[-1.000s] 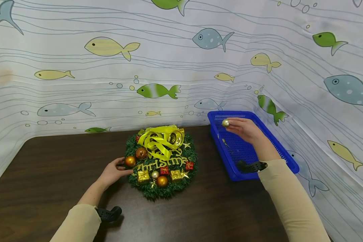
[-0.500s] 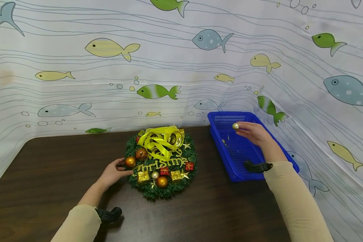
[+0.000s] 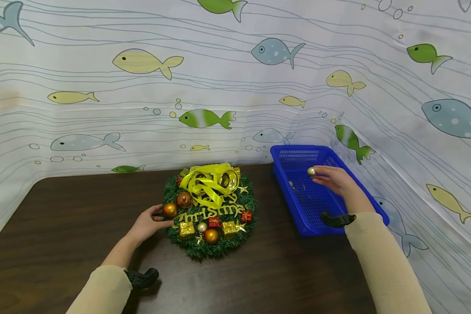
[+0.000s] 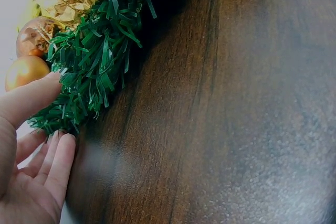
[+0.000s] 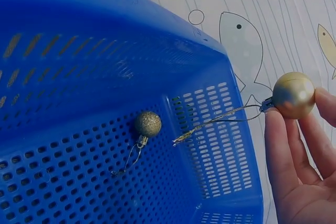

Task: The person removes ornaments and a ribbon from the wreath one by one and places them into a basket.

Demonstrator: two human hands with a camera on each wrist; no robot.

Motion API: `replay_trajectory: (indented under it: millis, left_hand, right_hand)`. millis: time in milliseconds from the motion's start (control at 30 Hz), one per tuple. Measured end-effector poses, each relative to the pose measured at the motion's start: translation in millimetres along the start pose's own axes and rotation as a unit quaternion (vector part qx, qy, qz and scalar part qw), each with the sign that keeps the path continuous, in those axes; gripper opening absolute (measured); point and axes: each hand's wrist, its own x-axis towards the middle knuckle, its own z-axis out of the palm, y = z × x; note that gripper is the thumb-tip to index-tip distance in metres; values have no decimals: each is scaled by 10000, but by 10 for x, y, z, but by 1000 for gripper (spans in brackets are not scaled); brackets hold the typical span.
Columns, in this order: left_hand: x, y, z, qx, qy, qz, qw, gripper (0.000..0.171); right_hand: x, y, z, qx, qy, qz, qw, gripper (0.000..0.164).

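My right hand (image 3: 333,179) pinches a small matte gold bauble (image 5: 293,95) between thumb and fingers, over the blue basket (image 3: 288,205). A looped gold string (image 5: 220,118) hangs from the bauble's cap. Inside the basket lies a glittery gold bauble (image 5: 148,124) with its own loop. On the table, a green Christmas wreath (image 3: 198,252) carries orange baubles, gift boxes, gold lettering and a yellow ribbon (image 3: 209,185). My left hand (image 3: 146,224) holds the wreath's left edge, thumb on the greenery and fingers at its rim, beside an orange bauble (image 4: 27,72).
The dark wooden table (image 3: 74,218) runs back to a white fish-patterned sheet (image 3: 220,83), which also rises along the right, close to the basket. Black straps (image 3: 141,279) sit on both wrists.
My right hand has moved right and slightly nearer with the gold bauble, from the basket's far left part toward its middle. The left hand and the wreath have stayed put.
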Motion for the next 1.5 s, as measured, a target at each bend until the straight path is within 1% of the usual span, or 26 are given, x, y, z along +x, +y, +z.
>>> replay_trajectory:
  millis: [200,300,500,567,700,833,1000,1033,1233,1333,1400,1500]
  left_hand:
    - [-7,-2,4,11,0,6,10000,83]
    - [-3,-8,9,10,-3,7,10000,83]
    - [1,4,7,19,15,5,10000,82]
    - [3,5,1,45,3,9,10000,82]
    - [4,1,-4,40,-21,-18,10000,82]
    - [11,-11,2,13,-18,-33,10000,82]
    - [12,-16,14,-9,0,-25,10000,82]
    - [12,-12,14,-8,-6,-13,10000,83]
    - [-5,5,15,7,-11,3,10000,83]
    - [-10,7,17,4,-4,6,10000,82]
    - [-10,8,16,8,-2,5,10000,82]
    - [-9,9,10,30,-1,2,10000,82]
  right_hand:
    - [2,18,-35,52,-121,-26,9999,33]
    - [-10,31,-41,106,-89,2,9999,33]
    - [-39,35,-54,-22,128,62,9999,19]
    - [-39,29,-45,-92,120,43,9999,16]
    - [-37,12,20,-225,-8,-74,9997,17]
    - [-40,-3,141,-259,-187,-215,9993,20]
    - [-61,-8,359,-465,-286,-330,9980,9]
    - [-65,-7,412,-526,-283,-346,9976,10]
    - [-72,54,721,-815,-298,-512,9949,26]
    - [-77,114,873,-930,-370,-673,9927,40]
    - [-84,157,968,-924,-481,-815,9912,50]
    - [-100,228,1101,-818,-703,-1000,9891,58]
